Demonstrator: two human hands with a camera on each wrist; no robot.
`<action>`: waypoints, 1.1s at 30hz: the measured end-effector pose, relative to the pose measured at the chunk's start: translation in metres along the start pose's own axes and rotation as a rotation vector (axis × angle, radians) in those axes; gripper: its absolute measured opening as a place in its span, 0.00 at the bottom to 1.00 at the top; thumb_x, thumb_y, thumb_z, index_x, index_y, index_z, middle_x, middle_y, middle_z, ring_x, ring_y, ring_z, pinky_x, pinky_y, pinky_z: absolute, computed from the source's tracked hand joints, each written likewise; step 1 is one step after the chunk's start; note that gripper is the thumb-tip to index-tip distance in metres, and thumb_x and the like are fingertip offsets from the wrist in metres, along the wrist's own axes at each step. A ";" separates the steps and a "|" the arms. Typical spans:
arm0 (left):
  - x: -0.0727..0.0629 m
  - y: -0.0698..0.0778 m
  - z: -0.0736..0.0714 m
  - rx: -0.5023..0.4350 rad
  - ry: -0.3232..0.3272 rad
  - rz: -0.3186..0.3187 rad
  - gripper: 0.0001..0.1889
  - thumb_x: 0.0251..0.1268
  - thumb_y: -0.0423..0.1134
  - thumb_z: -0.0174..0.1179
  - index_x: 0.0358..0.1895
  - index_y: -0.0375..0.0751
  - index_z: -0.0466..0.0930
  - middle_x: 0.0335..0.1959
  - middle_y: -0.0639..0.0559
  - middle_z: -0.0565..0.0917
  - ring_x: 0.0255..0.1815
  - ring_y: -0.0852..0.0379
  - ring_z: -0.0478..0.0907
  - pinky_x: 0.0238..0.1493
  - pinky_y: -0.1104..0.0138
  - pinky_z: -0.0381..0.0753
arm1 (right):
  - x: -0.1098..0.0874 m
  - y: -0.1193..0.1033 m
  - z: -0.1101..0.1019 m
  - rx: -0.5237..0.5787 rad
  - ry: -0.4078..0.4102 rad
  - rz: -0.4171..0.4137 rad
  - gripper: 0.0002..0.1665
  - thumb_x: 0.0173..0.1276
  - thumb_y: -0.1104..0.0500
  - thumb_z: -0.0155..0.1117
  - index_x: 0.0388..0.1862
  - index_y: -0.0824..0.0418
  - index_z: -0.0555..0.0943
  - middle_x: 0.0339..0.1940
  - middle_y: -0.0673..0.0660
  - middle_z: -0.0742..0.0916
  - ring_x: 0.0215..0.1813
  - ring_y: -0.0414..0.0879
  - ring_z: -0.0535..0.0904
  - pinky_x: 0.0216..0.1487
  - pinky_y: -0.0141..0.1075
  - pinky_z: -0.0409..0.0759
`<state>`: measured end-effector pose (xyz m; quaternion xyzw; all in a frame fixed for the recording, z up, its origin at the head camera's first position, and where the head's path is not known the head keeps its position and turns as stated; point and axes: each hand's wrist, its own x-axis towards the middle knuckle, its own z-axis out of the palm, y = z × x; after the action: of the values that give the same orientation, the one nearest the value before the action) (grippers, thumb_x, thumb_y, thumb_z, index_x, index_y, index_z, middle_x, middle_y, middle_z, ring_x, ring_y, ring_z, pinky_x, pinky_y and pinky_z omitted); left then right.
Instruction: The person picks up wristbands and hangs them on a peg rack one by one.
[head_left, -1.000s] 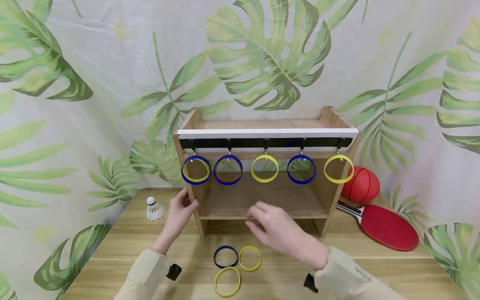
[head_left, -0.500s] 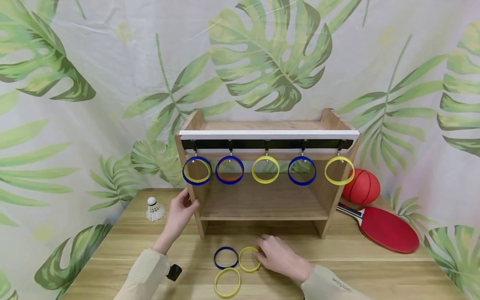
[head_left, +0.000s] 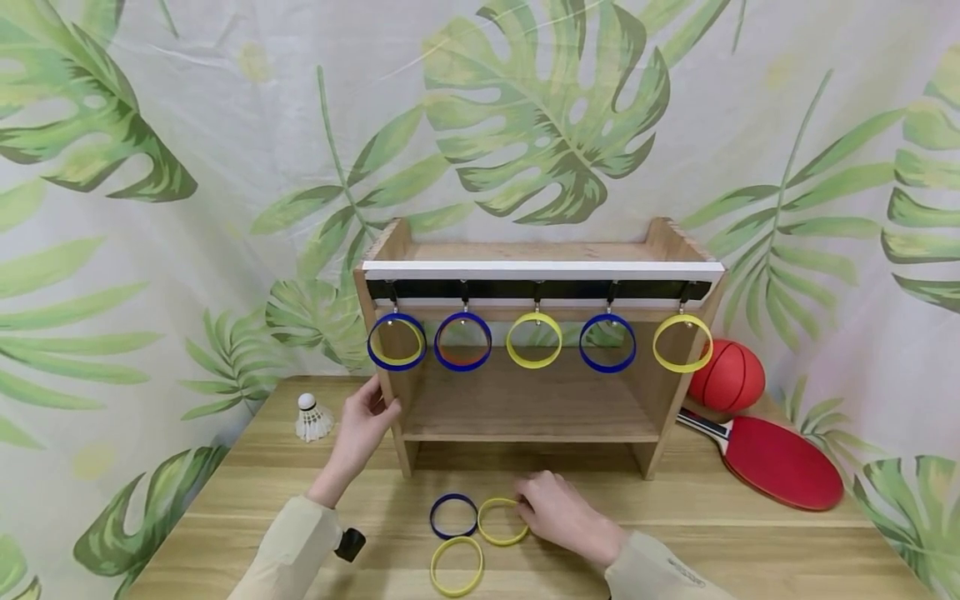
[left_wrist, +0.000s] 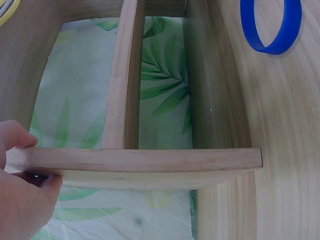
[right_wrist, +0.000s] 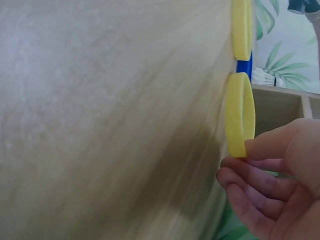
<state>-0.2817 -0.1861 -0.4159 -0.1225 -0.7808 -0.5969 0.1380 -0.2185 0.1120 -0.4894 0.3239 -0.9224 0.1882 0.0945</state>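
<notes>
My left hand [head_left: 363, 427] grips the front edge of the left side panel of a wooden shelf [head_left: 525, 400], thumb on one face and fingers on the other. In the right wrist view, my right hand [right_wrist: 280, 175] pinches the rim of a yellow silicone wristband [right_wrist: 235, 115] between thumb and fingers. That band lies on the table in the head view, its right end at my fingertips. Beside it lie a dark blue wristband [head_left: 432, 517] and a second yellow wristband [head_left: 433, 575]. Several bands hang from hooks along the shelf front, including a blue wristband [head_left: 582, 350] and a yellow wristband [head_left: 511, 350].
A shuttlecock [head_left: 312, 421] stands left of the shelf. To the right are a red ball [head_left: 726, 375] and a red table tennis bat [head_left: 783, 462]. A leaf-patterned cloth [head_left: 225, 125] hangs behind the wooden table [head_left: 750, 550].
My right hand has come down from in front of the shelf to the nearer-shelf yellow wristband and now pinches its right end. The left hand keeps its hold on the panel.
</notes>
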 end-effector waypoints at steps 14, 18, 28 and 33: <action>-0.001 0.000 0.001 0.003 0.003 0.010 0.19 0.65 0.23 0.53 0.60 0.30 0.76 0.55 0.31 0.81 0.51 0.65 0.79 0.48 0.81 0.79 | 0.001 -0.023 -0.070 -0.026 0.244 -0.141 0.06 0.59 0.67 0.71 0.32 0.58 0.83 0.26 0.47 0.83 0.27 0.32 0.73 0.27 0.19 0.72; -0.002 -0.001 0.001 0.007 0.013 0.013 0.17 0.64 0.23 0.53 0.56 0.30 0.77 0.51 0.32 0.81 0.48 0.68 0.78 0.46 0.81 0.79 | 0.006 -0.033 -0.106 -0.058 0.356 -0.202 0.06 0.58 0.67 0.72 0.34 0.59 0.84 0.28 0.48 0.85 0.28 0.34 0.77 0.30 0.19 0.76; 0.000 -0.003 0.002 -0.004 0.023 0.012 0.18 0.63 0.21 0.53 0.57 0.28 0.76 0.51 0.31 0.81 0.46 0.71 0.78 0.46 0.81 0.78 | 0.025 -0.054 -0.196 -0.116 0.557 -0.307 0.08 0.58 0.67 0.73 0.36 0.61 0.84 0.33 0.51 0.87 0.33 0.39 0.81 0.34 0.28 0.82; 0.001 -0.002 0.001 -0.004 0.012 0.004 0.20 0.64 0.22 0.53 0.59 0.29 0.76 0.53 0.31 0.81 0.47 0.71 0.78 0.46 0.81 0.78 | 0.038 -0.054 -0.224 -0.124 0.583 -0.265 0.07 0.60 0.66 0.72 0.38 0.62 0.84 0.35 0.53 0.87 0.34 0.40 0.80 0.34 0.31 0.83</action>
<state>-0.2831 -0.1853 -0.4178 -0.1204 -0.7786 -0.5988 0.1437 -0.2017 0.1432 -0.2585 0.3672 -0.8160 0.2027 0.3978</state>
